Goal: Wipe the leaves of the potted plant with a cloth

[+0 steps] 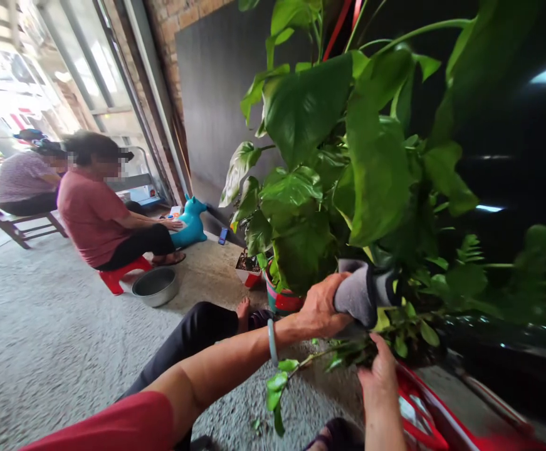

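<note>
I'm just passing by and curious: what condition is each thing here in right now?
Left hand: closed around a grey cloth.
Grey cloth: bunched up, pressed in among the leaves.
Right hand: gripping a leafy stem.
Leafy stem: loose, its leaves hanging down.
Big plant: upright in its pot, leaves green.
Metal bowl: on the ground, right way up.
Red stool: a person sits on it.

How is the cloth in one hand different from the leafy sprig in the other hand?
The grey cloth is soft, plain and bunched up in the left hand; the leafy sprig is green, thin and long, sticking out sideways from the right hand. The cloth sits higher, by the big plant; the sprig hangs lower. Both are held in a grip.
</note>
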`<move>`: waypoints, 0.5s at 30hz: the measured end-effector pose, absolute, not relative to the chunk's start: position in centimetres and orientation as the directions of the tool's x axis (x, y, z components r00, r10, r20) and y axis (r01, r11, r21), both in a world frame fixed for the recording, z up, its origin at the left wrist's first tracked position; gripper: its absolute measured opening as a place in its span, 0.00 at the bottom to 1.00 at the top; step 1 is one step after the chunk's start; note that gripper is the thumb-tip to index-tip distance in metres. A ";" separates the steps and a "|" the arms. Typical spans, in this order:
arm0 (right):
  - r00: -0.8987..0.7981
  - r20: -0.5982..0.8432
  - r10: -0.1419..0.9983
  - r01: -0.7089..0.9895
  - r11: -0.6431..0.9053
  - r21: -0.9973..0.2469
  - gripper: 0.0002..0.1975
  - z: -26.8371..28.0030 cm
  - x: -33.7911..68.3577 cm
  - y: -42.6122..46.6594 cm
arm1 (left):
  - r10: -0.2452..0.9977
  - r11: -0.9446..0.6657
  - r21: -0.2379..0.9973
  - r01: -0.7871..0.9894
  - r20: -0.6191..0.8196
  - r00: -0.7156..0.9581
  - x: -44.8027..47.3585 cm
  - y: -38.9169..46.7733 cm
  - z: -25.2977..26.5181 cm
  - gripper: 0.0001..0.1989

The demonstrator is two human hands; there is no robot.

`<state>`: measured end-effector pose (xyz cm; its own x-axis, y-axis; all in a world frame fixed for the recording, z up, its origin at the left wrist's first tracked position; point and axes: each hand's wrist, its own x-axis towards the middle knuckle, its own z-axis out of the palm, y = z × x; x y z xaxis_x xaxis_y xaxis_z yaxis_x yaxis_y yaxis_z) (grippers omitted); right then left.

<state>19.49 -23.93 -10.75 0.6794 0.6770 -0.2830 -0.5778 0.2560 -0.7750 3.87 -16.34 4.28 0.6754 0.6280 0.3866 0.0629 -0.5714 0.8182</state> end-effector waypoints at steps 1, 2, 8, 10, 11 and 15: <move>0.675 -0.298 0.675 -0.588 0.247 -0.770 0.18 -10.8 19.3 -23.7 | 0.583 -0.593 0.798 0.104 0.337 0.739 4.3 -16.4 2.9 0.33; 0.670 -0.313 0.674 -0.597 0.238 -0.766 0.19 -10.8 19.1 -23.5 | 0.545 -0.613 0.774 0.156 0.272 0.793 4.5 -16.5 1.4 0.32; 0.671 -0.386 0.633 -0.613 0.182 -0.769 0.19 -10.8 19.0 -24.2 | 0.626 -0.563 0.780 0.273 0.186 0.758 3.0 -15.2 1.2 0.27; 0.679 -0.409 0.610 -0.613 0.164 -0.773 0.21 -10.7 19.3 -24.6 | 0.673 -0.539 0.815 0.213 0.265 0.690 2.9 -14.7 3.7 0.28; 0.679 -0.415 0.605 -0.614 0.159 -0.773 0.22 -10.6 19.5 -24.6 | 0.687 -0.539 0.825 0.170 0.314 0.655 3.1 -14.5 4.7 0.29; 0.676 -0.405 0.615 -0.614 0.167 -0.771 0.19 -11.2 19.4 -23.7 | 0.661 -0.565 0.819 0.100 0.377 0.649 5.0 -14.8 3.2 0.34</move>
<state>19.41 -23.70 -11.19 0.6762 0.6155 -0.4049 -0.6140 0.1670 -0.7714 4.99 -14.79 3.23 0.6493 0.6606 0.3767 0.1000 -0.5652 0.8189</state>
